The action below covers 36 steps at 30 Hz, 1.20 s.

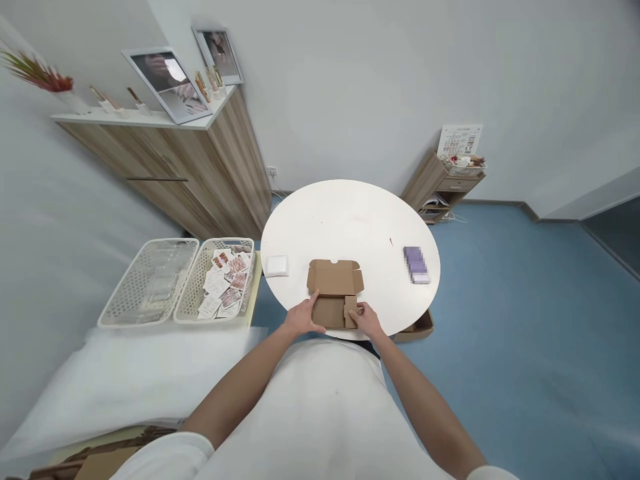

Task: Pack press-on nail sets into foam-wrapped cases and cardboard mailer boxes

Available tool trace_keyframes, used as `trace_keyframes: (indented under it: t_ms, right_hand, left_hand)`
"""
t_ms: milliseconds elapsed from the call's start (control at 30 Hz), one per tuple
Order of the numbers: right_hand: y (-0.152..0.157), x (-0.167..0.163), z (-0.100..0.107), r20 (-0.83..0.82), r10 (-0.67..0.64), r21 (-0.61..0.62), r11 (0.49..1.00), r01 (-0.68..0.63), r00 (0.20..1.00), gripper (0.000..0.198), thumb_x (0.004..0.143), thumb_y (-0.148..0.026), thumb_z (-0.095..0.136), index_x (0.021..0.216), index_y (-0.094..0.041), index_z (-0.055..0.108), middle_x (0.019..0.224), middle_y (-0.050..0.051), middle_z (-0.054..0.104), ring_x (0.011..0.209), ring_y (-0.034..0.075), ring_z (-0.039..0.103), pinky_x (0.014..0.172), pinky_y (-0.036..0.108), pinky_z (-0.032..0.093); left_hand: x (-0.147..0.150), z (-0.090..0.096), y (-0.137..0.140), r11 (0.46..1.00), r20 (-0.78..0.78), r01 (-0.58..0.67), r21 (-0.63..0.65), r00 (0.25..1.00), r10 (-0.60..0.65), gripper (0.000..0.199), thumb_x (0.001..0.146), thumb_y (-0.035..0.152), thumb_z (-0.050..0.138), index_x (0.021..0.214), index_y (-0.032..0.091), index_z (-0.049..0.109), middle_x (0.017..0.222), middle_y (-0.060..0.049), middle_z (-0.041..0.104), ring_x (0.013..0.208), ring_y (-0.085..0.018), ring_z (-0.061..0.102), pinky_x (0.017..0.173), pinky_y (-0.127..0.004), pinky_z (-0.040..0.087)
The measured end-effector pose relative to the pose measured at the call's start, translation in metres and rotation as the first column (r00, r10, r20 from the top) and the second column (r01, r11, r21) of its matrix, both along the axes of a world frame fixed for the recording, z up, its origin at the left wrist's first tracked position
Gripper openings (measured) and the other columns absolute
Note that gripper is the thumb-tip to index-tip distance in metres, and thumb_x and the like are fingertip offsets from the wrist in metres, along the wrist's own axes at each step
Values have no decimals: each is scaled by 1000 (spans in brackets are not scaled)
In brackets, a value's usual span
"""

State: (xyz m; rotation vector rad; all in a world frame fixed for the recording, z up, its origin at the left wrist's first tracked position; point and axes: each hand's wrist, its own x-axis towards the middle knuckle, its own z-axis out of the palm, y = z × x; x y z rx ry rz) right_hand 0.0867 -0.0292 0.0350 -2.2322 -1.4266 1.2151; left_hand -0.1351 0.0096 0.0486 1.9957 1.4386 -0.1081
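A brown cardboard mailer box point(333, 277) lies at the near edge of a white round table point(340, 213), its lid folded back away from me. My left hand point(301, 317) grips the box's left side, with the thumb and a finger spread along its edges. On the opposite side, my right hand point(369, 319) holds the right wall, its fingers bent at a narrow cardboard flap point(351, 311) that covers the right end of the tray. The rest of the tray's inside shows bare cardboard.
On the table, a white packet point(277, 266) lies at left and a pixelated purple stack point(416, 264) at right. Left of the table stand a white basket point(181, 312) of printed cards and another basket point(113, 308) with clear plastic. An open carton point(423, 328) sits below, right.
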Motion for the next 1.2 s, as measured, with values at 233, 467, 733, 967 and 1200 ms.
trace_keyframes:
  t_ms: [233, 467, 733, 967, 1200]
  right_hand:
    - [9, -10, -8, 253, 89, -118, 991, -61, 963, 18, 76, -20, 44, 95, -20, 43, 86, 7, 60, 79, 20, 57, 57, 26, 36]
    - [8, -8, -1, 298, 93, -124, 991, -58, 950, 19, 80, -27, 40, 97, -21, 43, 90, 7, 60, 81, 21, 58, 58, 27, 37]
    - [-16, 6, 8, 153, 37, -34, 999, -32, 988, 46, 77, -43, 45, 116, -20, 38, 107, 7, 57, 95, 20, 55, 71, 28, 40]
    - [-21, 14, 21, -59, -84, -89, 993, 79, 995, 62, 78, -51, 40, 131, -25, 21, 116, 9, 51, 64, 13, 61, 58, 27, 45]
    - [-27, 30, 29, -336, -178, -220, 970, 107, 925, 62, 76, -58, 38, 130, -31, 23, 127, 9, 42, 58, 11, 61, 46, 24, 47]
  left_hand:
    - [3, -3, -5, 1000, 25, -24, -2, 999, 24, 115, 47, 58, 67, 137, 26, 3, 126, -10, 45, 109, -31, 47, 81, -36, 40]
    - [7, -4, -3, 999, 56, -39, 16, 998, 38, 114, 47, 57, 68, 137, 26, 4, 122, -10, 48, 108, -32, 48, 79, -34, 40]
    - [17, -4, -13, 999, 107, -47, -23, 993, 49, 110, 52, 57, 65, 138, 25, 3, 118, -12, 48, 102, -31, 52, 75, -33, 40]
    - [19, -10, -25, 967, 197, -249, -58, 946, 256, 105, 59, 58, 60, 138, 20, 1, 125, -14, 43, 105, -29, 50, 74, -33, 42]
    - [16, -21, -36, 891, 388, -388, -235, 803, 452, 59, 72, 52, 50, 117, 14, 48, 109, -13, 56, 90, -22, 57, 77, -34, 44]
